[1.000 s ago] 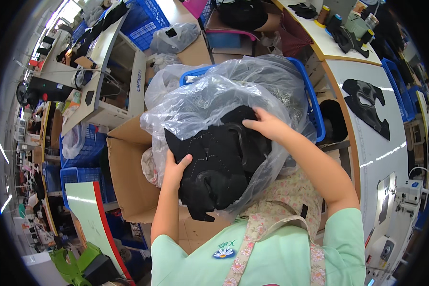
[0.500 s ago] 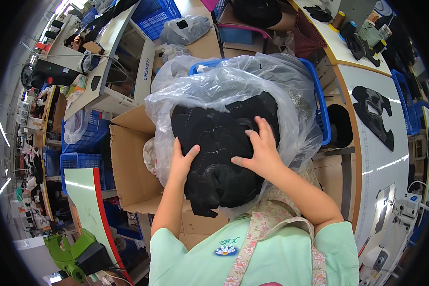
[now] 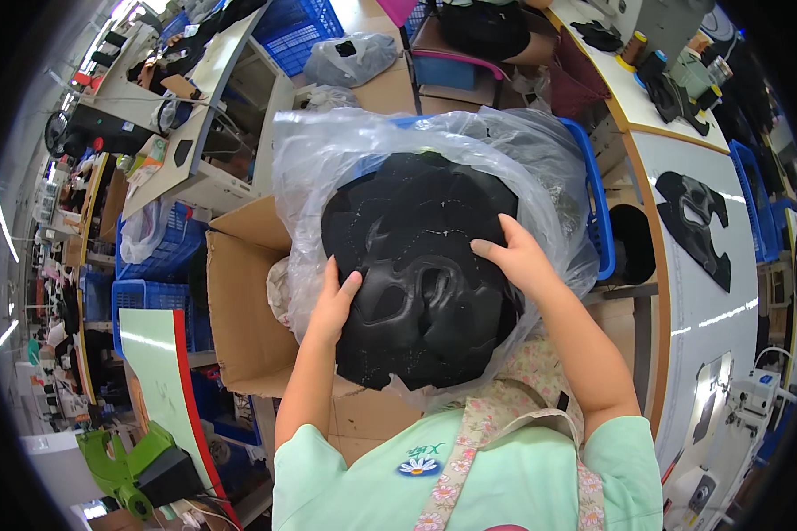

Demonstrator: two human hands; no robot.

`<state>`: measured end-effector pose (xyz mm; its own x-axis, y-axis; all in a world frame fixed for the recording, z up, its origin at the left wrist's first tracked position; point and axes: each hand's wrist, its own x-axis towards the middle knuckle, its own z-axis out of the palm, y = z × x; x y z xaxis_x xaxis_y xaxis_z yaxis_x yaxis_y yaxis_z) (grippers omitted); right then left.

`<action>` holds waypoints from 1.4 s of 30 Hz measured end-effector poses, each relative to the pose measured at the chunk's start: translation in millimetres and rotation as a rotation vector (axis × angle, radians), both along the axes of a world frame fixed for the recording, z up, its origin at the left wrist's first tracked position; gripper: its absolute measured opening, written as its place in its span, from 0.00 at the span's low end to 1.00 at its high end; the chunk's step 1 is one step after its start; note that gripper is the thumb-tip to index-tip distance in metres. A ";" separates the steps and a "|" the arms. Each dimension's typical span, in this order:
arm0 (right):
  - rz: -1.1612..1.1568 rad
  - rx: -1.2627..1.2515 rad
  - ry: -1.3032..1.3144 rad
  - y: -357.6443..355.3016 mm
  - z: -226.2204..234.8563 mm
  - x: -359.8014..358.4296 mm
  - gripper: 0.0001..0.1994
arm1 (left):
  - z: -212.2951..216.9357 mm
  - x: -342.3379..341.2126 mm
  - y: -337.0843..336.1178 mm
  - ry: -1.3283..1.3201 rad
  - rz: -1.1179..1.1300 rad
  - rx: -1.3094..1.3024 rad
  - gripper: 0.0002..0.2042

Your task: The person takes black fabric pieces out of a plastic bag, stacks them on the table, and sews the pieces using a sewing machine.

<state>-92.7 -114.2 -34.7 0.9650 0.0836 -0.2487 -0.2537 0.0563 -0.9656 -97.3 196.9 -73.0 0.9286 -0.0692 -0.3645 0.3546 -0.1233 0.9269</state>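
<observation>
Black fabric pieces (image 3: 434, 232) | rounded, ridged | crinkled clear bag (image 3: 303, 164) around | hands (image 3: 524, 258) holding sides

L: open cardbd box (image 3: 250, 332), pale cloth (image 3: 279, 292) by its R edge; 2 blue crates (image 3: 150, 311) behind, one above other. Lower L: pale green board (image 3: 153, 354) w/ red edge, nr green plastic device (image 3: 122, 469), type unclear. Top: grey plastic bag (image 3: 350, 62) on floor, nr another blue crate (image 3: 294, 37); co-worker (image 3: 478, 31) seated, blue bin (image 3: 443, 73) under seat. R: grey-topped tbl (image 3: 682, 332), thread spools (image 3: 632, 48) at far end, white sewing m/c (image 3: 756, 398) lower R.
</observation>
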 end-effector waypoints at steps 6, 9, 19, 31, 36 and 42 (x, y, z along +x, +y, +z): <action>0.000 -0.037 -0.150 15.3 -14.9 -22.2 0.26 | -5.2 1.3 -1.6 0.023 0.036 -0.093 0.34; 0.140 -0.400 -0.371 42.6 -6.7 -35.3 0.20 | -7.2 -1.3 4.6 0.055 0.048 -0.306 0.30; 0.318 -0.396 -0.675 65.6 -12.5 0.4 0.19 | -4.4 1.9 16.2 0.300 -0.096 -0.639 0.23; 0.295 -0.334 -0.671 81.6 -23.3 10.4 0.16 | 6.6 12.2 -12.9 0.240 -0.218 -0.670 0.23; 0.412 0.164 -0.174 73.1 38.5 -20.5 0.11 | 12.6 8.3 -13.2 0.210 -0.202 -0.663 0.24; 0.378 -0.059 -0.168 33.5 59.7 14.7 0.15 | 34.8 2.0 -14.0 0.283 -0.064 -0.818 0.25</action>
<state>-77.9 -80.8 25.0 0.8967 0.4300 -0.1054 -0.0846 -0.0671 -0.9941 -95.3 182.8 -38.2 0.7962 -0.4593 -0.3938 0.6001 0.5161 0.6112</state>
